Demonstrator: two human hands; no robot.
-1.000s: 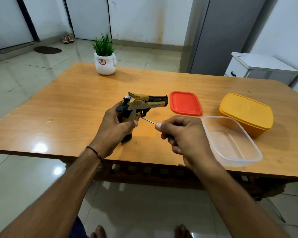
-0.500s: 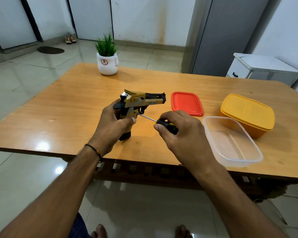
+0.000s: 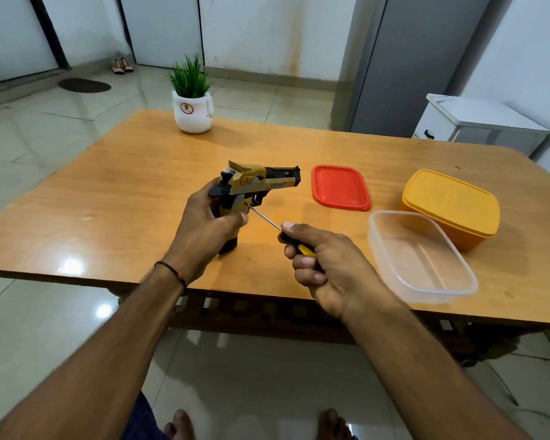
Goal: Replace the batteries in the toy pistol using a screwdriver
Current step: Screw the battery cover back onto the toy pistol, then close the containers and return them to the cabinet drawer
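The yellow and black toy pistol (image 3: 254, 182) stands upright on its grip base on the wooden table (image 3: 124, 192), barrel pointing right. My left hand (image 3: 204, 227) is wrapped around its grip. My right hand (image 3: 327, 268) holds a screwdriver (image 3: 267, 221) with a black and yellow handle. The thin metal shaft slants up and left, and its tip touches the side of the grip just below the trigger. Most of the handle is hidden inside my fist.
A red lid (image 3: 339, 187) lies right of the pistol. A clear plastic box (image 3: 421, 258) stands open near the front edge, with a lidded yellow box (image 3: 451, 204) behind it. A potted plant (image 3: 191, 104) stands at the far edge. A white cabinet (image 3: 480, 122) is beyond the table.
My right hand has turned on the screwdriver handle, so the yellow part of the handle now shows. The tip stays on the grip. The pistol and my left hand have hardly moved.
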